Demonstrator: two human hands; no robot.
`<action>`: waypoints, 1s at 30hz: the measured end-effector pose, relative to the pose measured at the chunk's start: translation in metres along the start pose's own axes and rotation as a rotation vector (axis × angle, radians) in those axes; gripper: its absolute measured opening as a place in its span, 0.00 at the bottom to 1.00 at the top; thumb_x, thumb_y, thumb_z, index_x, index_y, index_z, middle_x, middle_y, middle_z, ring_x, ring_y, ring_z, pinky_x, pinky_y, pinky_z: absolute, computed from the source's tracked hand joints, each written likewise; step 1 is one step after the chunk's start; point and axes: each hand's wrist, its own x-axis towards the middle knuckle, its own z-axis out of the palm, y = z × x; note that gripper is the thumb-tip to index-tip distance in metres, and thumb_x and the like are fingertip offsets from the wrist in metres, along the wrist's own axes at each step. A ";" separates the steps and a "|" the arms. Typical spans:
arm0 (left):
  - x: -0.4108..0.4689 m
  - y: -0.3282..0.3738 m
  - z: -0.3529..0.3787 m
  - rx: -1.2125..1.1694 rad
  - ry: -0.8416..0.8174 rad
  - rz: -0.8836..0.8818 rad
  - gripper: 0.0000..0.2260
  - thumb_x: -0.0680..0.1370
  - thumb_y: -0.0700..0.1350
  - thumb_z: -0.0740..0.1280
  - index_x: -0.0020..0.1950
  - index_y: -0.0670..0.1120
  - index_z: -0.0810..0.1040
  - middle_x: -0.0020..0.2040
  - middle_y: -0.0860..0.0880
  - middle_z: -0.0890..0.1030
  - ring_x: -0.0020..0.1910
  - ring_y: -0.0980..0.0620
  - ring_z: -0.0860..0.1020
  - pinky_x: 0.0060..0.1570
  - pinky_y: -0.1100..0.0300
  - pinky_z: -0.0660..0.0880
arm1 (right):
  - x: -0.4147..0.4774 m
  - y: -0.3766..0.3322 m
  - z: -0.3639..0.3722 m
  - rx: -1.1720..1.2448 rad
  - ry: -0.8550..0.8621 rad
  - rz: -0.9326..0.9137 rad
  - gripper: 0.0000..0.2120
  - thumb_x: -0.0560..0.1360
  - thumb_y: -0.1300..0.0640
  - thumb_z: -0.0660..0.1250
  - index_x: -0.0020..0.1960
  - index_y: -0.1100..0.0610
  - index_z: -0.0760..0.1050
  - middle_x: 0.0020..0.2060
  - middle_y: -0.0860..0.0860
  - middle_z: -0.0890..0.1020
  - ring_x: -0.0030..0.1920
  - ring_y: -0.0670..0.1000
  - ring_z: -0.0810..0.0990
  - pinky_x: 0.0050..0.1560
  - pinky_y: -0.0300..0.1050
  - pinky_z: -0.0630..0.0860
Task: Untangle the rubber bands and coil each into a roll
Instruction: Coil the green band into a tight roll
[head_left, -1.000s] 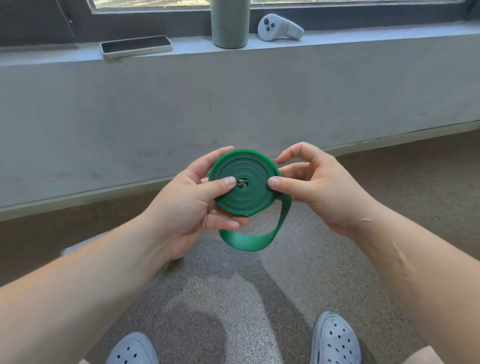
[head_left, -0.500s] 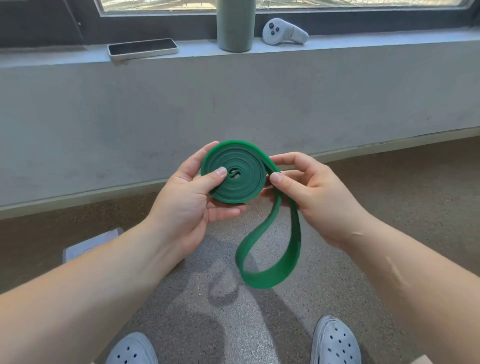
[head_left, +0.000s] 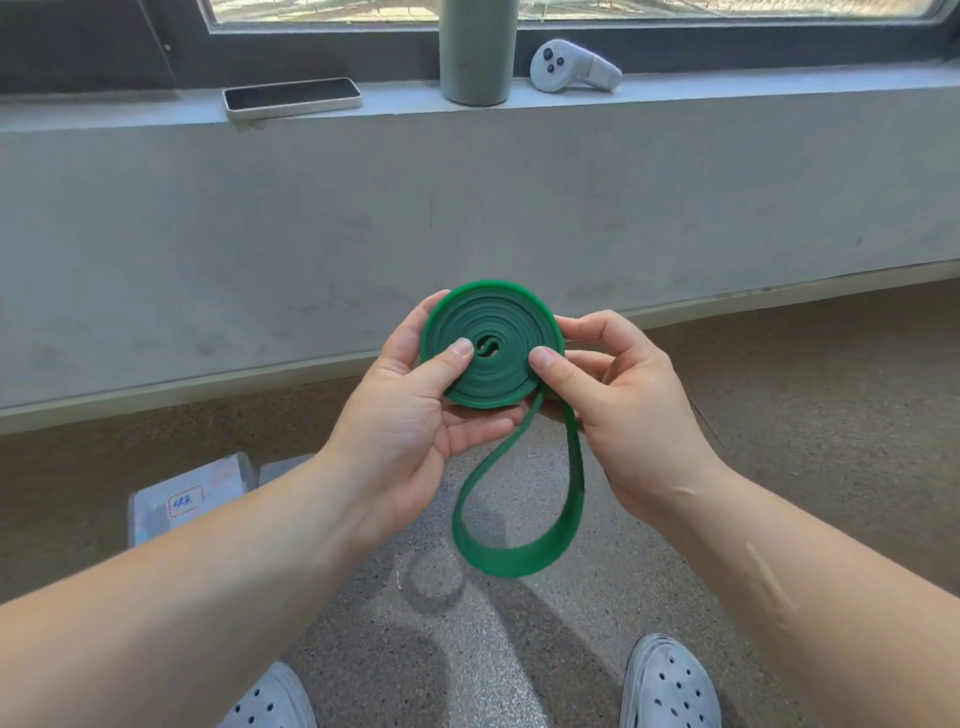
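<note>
A green rubber band (head_left: 493, 374) is wound into a flat spiral roll held up in front of me, its face toward the camera. A loose loop of the same band hangs down below the roll. My left hand (head_left: 415, 415) grips the roll from the left, thumb pressed on its face near the centre, fingers behind and under it. My right hand (head_left: 618, 400) pinches the roll's right edge, thumb on the face, fingers curled behind where the loose loop leaves the roll.
A concrete ledge (head_left: 675, 93) ahead carries a phone (head_left: 292, 98), a grey-green bottle (head_left: 478, 52) and a white controller (head_left: 574, 66). A clear plastic box (head_left: 192, 499) lies on the floor at the left. My two grey clogs (head_left: 670, 686) are at the bottom.
The hanging loop grew from short to long between the first two frames, then stayed about as long. My right thumb moved back onto the roll's face. The view shifted slightly.
</note>
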 end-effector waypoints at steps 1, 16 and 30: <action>-0.001 -0.001 0.000 0.025 -0.021 -0.018 0.18 0.83 0.40 0.62 0.70 0.58 0.73 0.58 0.44 0.84 0.47 0.35 0.85 0.31 0.54 0.82 | 0.001 0.000 -0.001 -0.006 0.008 0.001 0.08 0.76 0.66 0.71 0.53 0.59 0.77 0.44 0.64 0.86 0.46 0.62 0.86 0.53 0.60 0.83; 0.009 0.034 -0.023 0.797 -0.444 -0.125 0.24 0.79 0.43 0.69 0.68 0.67 0.73 0.54 0.47 0.86 0.43 0.30 0.83 0.38 0.49 0.81 | 0.016 -0.032 -0.028 -0.252 -0.375 0.144 0.08 0.76 0.70 0.69 0.50 0.61 0.81 0.44 0.63 0.86 0.43 0.57 0.86 0.48 0.49 0.83; 0.010 0.021 -0.022 0.428 -0.179 -0.043 0.20 0.79 0.39 0.67 0.66 0.59 0.78 0.52 0.42 0.86 0.35 0.35 0.83 0.30 0.50 0.82 | 0.021 -0.030 -0.028 -0.232 -0.201 0.098 0.08 0.73 0.66 0.73 0.52 0.63 0.80 0.45 0.61 0.87 0.46 0.60 0.86 0.49 0.55 0.84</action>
